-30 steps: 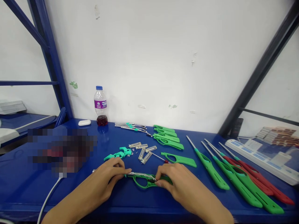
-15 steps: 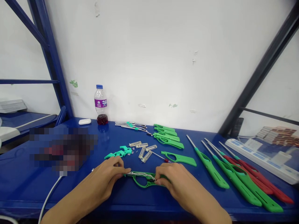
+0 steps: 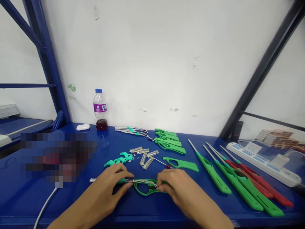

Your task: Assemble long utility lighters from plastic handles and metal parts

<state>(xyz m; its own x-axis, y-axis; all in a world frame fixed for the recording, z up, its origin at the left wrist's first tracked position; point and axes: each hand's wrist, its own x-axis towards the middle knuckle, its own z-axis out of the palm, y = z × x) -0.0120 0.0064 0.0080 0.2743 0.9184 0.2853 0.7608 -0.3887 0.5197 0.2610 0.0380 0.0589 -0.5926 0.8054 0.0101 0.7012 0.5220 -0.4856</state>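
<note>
A green handle shell (image 3: 143,190) lies on the blue table between my hands, with white wires and a small black part in it. My left hand (image 3: 116,183) pinches the metal tube (image 3: 130,181) at the shell's left end, where a teal collar shows; the tube's tip (image 3: 92,180) sticks out on the far side of that hand. At the shell's right end, my right hand (image 3: 170,183) has thumb and index finger closed on the wires and black part, and its palm hides the rest of the shell.
Beyond my hands are teal triggers (image 3: 119,160), clear tanks (image 3: 143,158), a screwdriver (image 3: 162,163), green shells (image 3: 169,143) and metal tubes (image 3: 133,130). Green and red lighters (image 3: 247,187) and a power strip (image 3: 264,163) lie right. A bottle (image 3: 100,111) stands back left.
My left hand's finger and thumb have spread a little along the tube, and the teal collar and the tube's tip now show more. The view has shifted slightly. My right hand keeps its pinch.
</note>
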